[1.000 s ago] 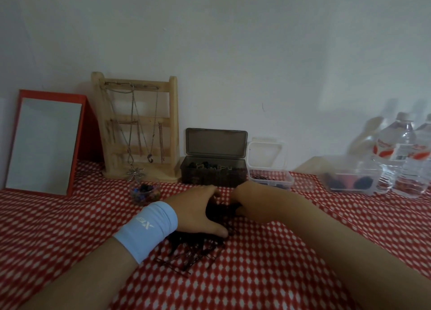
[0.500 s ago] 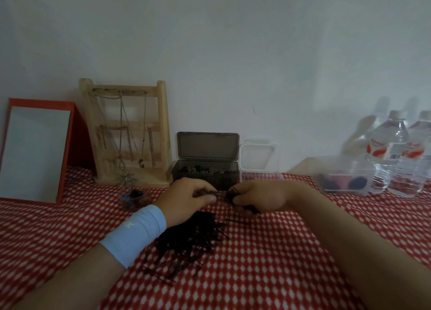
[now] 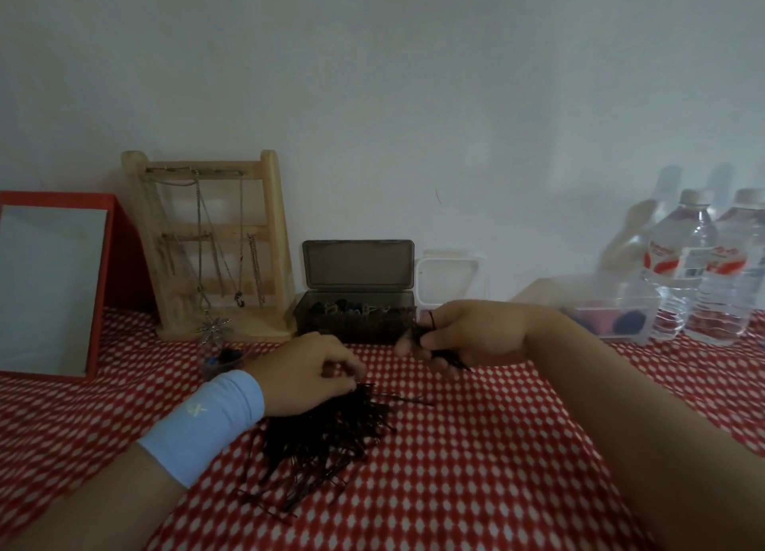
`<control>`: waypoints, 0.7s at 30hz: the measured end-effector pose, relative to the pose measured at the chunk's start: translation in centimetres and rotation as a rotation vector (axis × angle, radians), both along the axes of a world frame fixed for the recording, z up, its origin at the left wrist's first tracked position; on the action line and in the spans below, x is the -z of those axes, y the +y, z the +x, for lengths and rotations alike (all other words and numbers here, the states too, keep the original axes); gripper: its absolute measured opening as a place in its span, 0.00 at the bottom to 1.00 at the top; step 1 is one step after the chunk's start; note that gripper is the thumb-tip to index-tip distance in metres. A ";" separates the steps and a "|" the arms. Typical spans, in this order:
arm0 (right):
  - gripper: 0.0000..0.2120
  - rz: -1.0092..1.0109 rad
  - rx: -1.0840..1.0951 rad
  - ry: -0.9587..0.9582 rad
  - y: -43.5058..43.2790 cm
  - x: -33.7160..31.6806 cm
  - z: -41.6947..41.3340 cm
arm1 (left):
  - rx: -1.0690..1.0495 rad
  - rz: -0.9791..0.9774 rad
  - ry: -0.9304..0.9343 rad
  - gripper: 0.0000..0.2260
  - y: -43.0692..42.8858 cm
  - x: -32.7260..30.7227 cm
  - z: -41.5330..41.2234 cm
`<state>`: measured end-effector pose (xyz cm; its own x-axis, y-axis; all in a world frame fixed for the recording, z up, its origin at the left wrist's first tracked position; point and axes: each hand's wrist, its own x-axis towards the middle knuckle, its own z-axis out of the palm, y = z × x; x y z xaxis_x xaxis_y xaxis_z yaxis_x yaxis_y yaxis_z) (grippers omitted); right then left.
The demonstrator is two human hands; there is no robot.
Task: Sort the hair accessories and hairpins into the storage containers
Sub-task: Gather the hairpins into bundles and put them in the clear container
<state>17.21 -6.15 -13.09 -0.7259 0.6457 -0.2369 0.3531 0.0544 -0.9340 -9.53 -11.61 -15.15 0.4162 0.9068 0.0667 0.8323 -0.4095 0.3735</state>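
Observation:
A loose pile of dark hairpins [image 3: 327,438] lies on the red checked tablecloth [image 3: 476,447]. My left hand [image 3: 308,374], with a light blue wristband, rests on the pile's far edge, fingertips pinched on pins. My right hand [image 3: 467,335] hovers above the cloth, closed around a small bundle of hairpins. Behind the hands stands a dark lidded box [image 3: 358,302], open, with hair accessories inside. A small clear container [image 3: 449,279] with its lid up stands right of it, its base hidden by my right hand.
A wooden jewellery rack [image 3: 211,244] with necklaces and a red-framed mirror [image 3: 54,285] stand at the back left. A small jar [image 3: 221,362] sits before the rack. A clear tub [image 3: 612,306] and two water bottles [image 3: 703,269] stand at the back right.
The hands have parted. My left hand dropped back onto the pile, while my right hand lifted towards the boxes with a bundle of pins.

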 end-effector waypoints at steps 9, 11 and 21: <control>0.10 -0.166 0.104 0.214 -0.7 0.4 -1.8 | -0.001 0.009 -0.465 0.05 -0.6 -2.1 3.6; 0.11 -0.215 0.122 0.239 -1.0 0.3 -2.0 | -0.072 0.121 -0.540 0.05 0.1 -2.1 3.8; 0.12 -0.164 0.101 0.296 -1.8 -0.1 -2.8 | 0.163 0.203 -0.418 0.10 2.1 -5.2 7.3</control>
